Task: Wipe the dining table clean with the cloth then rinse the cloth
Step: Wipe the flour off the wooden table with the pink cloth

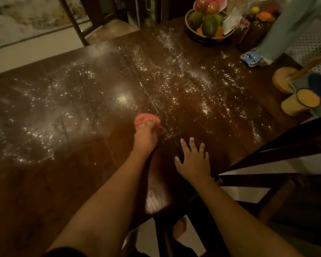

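The dark wooden dining table is speckled with white powder across its middle and far half. A bunched pink cloth lies on the table near the centre seam. My left hand grips the cloth from behind, fingers curled round it. My right hand rests flat on the table to the right of it, fingers spread and dusted white at the tips. The strip of wood nearest me looks free of powder.
A fruit basket and dark jars stand at the far right. A blue packet, a wooden stand and a yellow cup sit at the right edge. Dark chairs flank the near right corner.
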